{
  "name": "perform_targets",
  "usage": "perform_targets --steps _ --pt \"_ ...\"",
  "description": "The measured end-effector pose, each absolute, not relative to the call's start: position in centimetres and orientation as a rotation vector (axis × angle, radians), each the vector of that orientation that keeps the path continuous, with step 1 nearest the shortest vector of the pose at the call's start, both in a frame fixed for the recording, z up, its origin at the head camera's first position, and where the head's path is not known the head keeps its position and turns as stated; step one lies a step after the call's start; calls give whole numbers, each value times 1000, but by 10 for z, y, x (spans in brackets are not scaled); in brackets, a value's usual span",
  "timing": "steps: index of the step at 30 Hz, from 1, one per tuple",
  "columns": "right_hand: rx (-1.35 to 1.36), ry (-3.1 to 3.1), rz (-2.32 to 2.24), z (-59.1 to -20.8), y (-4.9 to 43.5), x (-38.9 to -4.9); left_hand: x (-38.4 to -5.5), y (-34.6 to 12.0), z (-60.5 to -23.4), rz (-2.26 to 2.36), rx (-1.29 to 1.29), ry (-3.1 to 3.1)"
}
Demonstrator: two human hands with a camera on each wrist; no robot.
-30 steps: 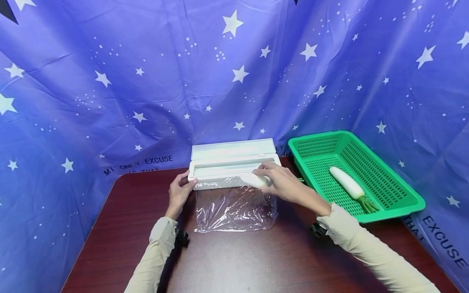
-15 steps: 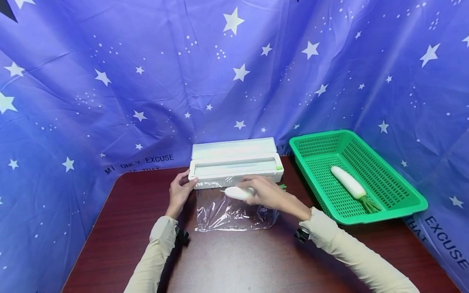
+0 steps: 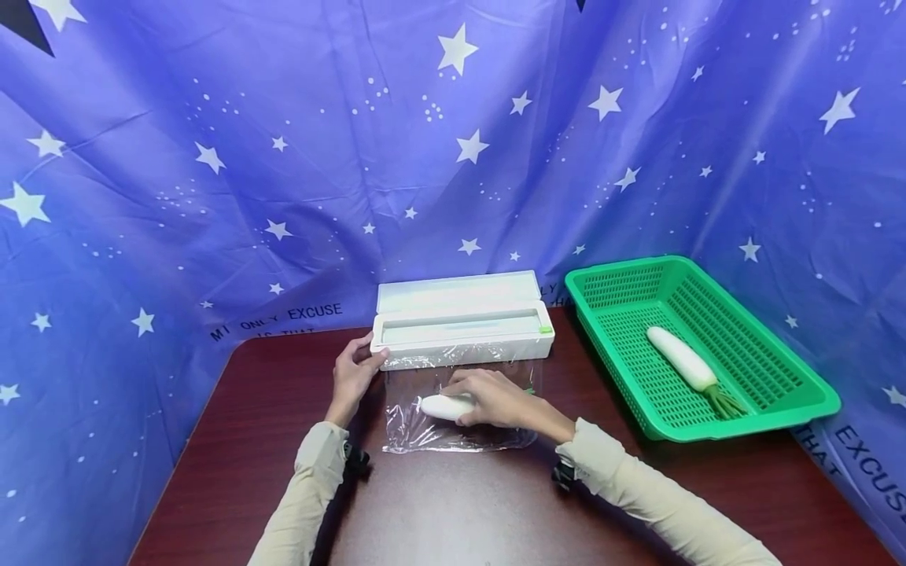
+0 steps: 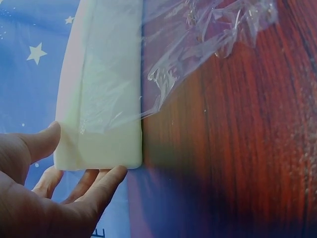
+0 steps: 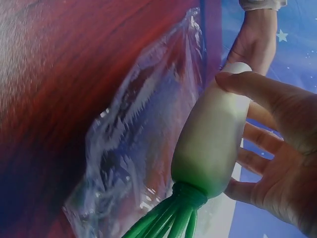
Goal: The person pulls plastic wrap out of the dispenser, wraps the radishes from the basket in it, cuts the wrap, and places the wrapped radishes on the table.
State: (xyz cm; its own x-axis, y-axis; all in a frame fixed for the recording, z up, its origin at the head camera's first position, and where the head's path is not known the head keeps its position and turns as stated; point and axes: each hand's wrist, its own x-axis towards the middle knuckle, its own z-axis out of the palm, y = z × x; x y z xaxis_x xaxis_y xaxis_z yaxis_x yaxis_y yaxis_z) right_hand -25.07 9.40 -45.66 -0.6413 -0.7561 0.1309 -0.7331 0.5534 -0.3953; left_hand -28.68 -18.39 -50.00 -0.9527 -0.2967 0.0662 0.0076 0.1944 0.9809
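With my right hand (image 3: 499, 401) I hold a white radish (image 3: 442, 406) over a sheet of cling film (image 3: 406, 436). In the right wrist view the radish (image 5: 210, 139) lies between thumb and fingers, its green stalks (image 5: 173, 215) pointing toward the lower edge. Whether it touches the film, I cannot tell. The film runs forward from a white cling film dispenser (image 3: 463, 354), whose lid (image 3: 460, 292) stands raised at the back. My left hand (image 3: 351, 384) grips the dispenser's left end; the left wrist view shows thumb and fingertips against the end of the dispenser (image 4: 109, 151).
A green plastic basket (image 3: 750, 427) stands at the right of the dark red table (image 3: 439, 511), with another radish (image 3: 681, 358) inside. A small green slider (image 3: 545, 330) sits at the dispenser's right end. A blue star-patterned cloth (image 3: 318, 196) hangs behind.
My right hand has carried the radish from the dispenser's front edge leftward and toward me, down over the film. My left hand has stayed on the dispenser's end.
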Motion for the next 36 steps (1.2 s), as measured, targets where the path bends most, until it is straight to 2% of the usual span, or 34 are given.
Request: perform_targets --steps 23,36 --pt "-1181 2644 -759 -482 85 -251 -288 -186 -500 -1836 281 -2242" --pt "-1301 2730 -621 -489 96 -243 -288 -185 -500 -1854 300 -2230"
